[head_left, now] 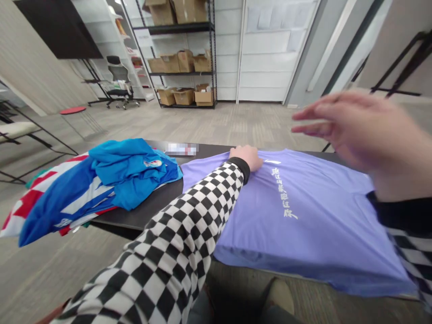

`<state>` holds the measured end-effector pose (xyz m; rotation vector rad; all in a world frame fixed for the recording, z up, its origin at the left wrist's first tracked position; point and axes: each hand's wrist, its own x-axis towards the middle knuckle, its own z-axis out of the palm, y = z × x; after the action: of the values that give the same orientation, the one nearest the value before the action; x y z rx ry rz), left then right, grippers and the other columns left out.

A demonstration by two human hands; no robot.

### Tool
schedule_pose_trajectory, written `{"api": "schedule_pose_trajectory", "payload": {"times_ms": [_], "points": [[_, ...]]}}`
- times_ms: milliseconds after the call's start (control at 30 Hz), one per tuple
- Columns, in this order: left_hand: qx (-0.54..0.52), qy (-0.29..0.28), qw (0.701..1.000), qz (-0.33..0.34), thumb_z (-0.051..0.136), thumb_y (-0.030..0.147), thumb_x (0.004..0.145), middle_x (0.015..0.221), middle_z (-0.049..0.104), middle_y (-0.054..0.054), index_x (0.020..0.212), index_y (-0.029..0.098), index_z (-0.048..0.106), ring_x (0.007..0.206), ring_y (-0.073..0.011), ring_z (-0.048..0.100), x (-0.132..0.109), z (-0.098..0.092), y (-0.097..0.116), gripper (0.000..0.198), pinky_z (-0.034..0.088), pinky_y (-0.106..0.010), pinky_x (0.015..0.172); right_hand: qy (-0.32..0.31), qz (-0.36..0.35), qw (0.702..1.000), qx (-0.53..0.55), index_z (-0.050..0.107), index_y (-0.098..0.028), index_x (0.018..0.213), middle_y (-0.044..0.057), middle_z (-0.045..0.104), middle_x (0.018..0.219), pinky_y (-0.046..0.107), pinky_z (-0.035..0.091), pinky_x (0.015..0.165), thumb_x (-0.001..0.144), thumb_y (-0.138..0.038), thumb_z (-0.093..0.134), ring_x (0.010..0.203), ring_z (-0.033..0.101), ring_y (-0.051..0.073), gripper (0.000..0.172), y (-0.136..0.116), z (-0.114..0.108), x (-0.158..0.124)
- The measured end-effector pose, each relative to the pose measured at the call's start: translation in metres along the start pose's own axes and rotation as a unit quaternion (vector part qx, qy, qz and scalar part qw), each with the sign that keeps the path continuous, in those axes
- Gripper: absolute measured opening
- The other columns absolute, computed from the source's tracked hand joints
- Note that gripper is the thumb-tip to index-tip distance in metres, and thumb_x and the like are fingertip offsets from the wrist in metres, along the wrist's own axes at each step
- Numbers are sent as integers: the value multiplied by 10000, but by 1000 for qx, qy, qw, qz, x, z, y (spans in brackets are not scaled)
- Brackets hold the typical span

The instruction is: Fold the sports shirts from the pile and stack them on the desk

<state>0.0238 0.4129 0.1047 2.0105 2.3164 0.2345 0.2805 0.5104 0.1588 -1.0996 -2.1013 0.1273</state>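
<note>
A lavender T-shirt [313,234] lies spread out on the black table, a vertical line of white lettering down its middle. My left hand [246,156] is at the shirt's far edge beside the collar, knuckles up and fingers curled on the cloth; the fingertips are hidden. Above the shirt's right side, my right hand [364,130] is raised in the air, blurred by motion. Its fingers stretch to the left with a gap between them, holding nothing. Both arms wear black-and-white checkered sleeves.
To the left, a pile of blue, red and white clothes [131,173] hangs over the end of the black table [148,209]. A small pale item [182,149], blurred out, lies near the far edge. Behind stand a shelf with cardboard boxes [184,96] and an office chair [118,85].
</note>
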Motion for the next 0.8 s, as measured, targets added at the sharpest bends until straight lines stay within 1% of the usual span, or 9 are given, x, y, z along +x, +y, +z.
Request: {"api": "schedule_pose_trajectory", "payload": {"times_ms": [100, 133, 200, 333, 467, 533, 667, 733, 800], "points": [[-24, 94, 995, -17, 508, 426, 1073, 1516, 722, -180, 1411, 209, 738, 1440, -384, 628, 0, 21, 3, 463, 544, -542, 1202, -90, 22, 995, -32, 791, -77, 1438, 259, 807, 1358, 500, 573, 1148, 1109, -342, 620, 1268, 781, 342, 456, -15, 37, -21], [-34, 108, 993, -17, 512, 414, 1072, 1517, 714, -181, 1411, 207, 729, 1441, -379, 621, 0, 26, 2, 452, 542, -535, 1202, -115, 26, 992, -52, 768, -74, 1479, 258, 777, 1449, 480, 545, 1229, 1064, -275, 642, 1361, 747, 359, 477, -13, 50, -30], [-48, 111, 993, -14, 521, 403, 1064, 1512, 714, -179, 1408, 207, 722, 1437, -369, 622, 0, 33, -1, 444, 533, -528, 1211, -154, 50, 983, -88, 708, -71, 1570, 241, 726, 1557, 464, 499, 1313, 1036, -279, 626, 1476, 686, 376, 578, 0, 70, -45], [-61, 74, 995, 20, 431, 392, 1090, 1610, 688, -153, 1482, 213, 704, 1525, -312, 594, 1, 38, -8, 510, 438, -489, 1320, -180, 43, 972, -146, 600, -81, 1687, 214, 639, 1680, 501, 441, 1369, 1069, -390, 520, 1585, 597, 385, 696, 37, 87, -50], [-67, 18, 997, 35, 340, 563, 1107, 1893, 394, -126, 1723, 213, 524, 1758, -307, 334, 8, 39, -9, 732, 236, -562, 1447, -264, 33, 945, -191, 526, -71, 1737, 209, 442, 1833, 591, 324, 1422, 1129, -434, 366, 1725, 402, 379, 727, 49, 92, -45], [-64, -4, 998, 25, 354, 632, 1082, 1921, 331, -128, 1769, 201, 469, 1774, -318, 303, 16, 33, -7, 820, 231, -569, 1451, -278, 36, 938, -203, 463, -81, 1779, 208, 371, 1867, 628, 305, 1421, 1151, -475, 328, 1750, 348, 380, 753, 48, 94, -44], [-69, -75, 995, -12, 547, 675, 974, 1815, 516, -154, 1656, 240, 630, 1654, -400, 499, 29, 17, -2, 813, 430, -570, 1350, -296, 51, 929, -214, 397, -115, 1822, 195, 315, 1892, 639, 296, 1423, 1162, -554, 336, 1765, 307, 381, 795, 46, 94, -38], [-72, -41, 996, -16, 541, 625, 993, 1715, 625, -164, 1578, 250, 700, 1577, -403, 573, 30, 16, 0, 713, 490, -581, 1290, -306, 55, 927, -209, 418, -128, 1817, 183, 337, 1887, 601, 306, 1428, 1154, -573, 378, 1761, 319, 368, 800, 49, 92, -34], [-72, 36, 997, -4, 461, 530, 1051, 1613, 699, -175, 1509, 223, 747, 1518, -372, 613, 27, 22, 0, 622, 498, -555, 1273, -308, 46, 930, -194, 470, -121, 1791, 180, 392, 1864, 554, 320, 1431, 1138, -572, 436, 1752, 345, 353, 794, 54, 89, -33]]}}
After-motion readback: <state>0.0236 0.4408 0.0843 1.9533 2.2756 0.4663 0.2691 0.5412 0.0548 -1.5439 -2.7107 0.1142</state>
